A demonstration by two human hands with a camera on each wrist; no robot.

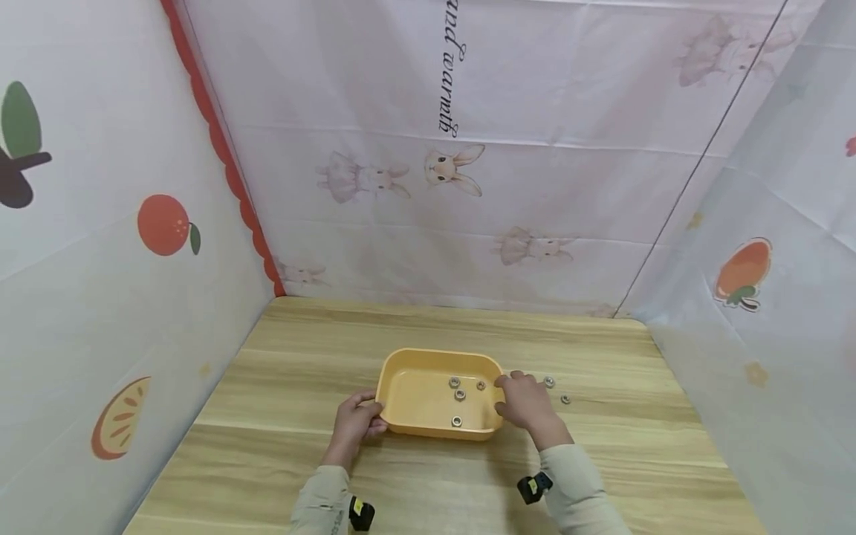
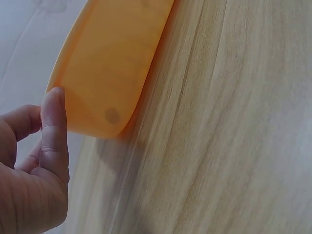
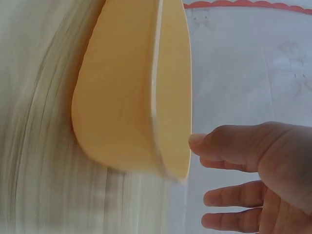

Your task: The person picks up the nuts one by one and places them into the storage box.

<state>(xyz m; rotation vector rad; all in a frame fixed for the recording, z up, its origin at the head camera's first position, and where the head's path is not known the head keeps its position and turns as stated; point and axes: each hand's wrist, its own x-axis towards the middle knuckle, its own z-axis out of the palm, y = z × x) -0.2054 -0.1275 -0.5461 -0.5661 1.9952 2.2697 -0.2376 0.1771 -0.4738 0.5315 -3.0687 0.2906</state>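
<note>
A yellow plastic tray (image 1: 417,397) sits on the wooden table between both hands. Several metal nuts (image 1: 459,395) lie spread over its floor, mostly toward the right half. At its left end, my left hand (image 1: 354,423) pinches the rim between thumb and fingers; in the left wrist view the thumb (image 2: 54,126) lies against the outer wall. My right hand (image 1: 524,401) is at the right end of the tray. In the right wrist view its thumb tip (image 3: 197,140) meets the rim, while the other visible fingers extend straight, apart from the wall.
Two more metal nuts, one nearer (image 1: 565,399) and one farther (image 1: 549,382), lie on the table (image 1: 321,334) right of the right hand. Printed cloth walls (image 1: 414,275) enclose the table at the back, left and right.
</note>
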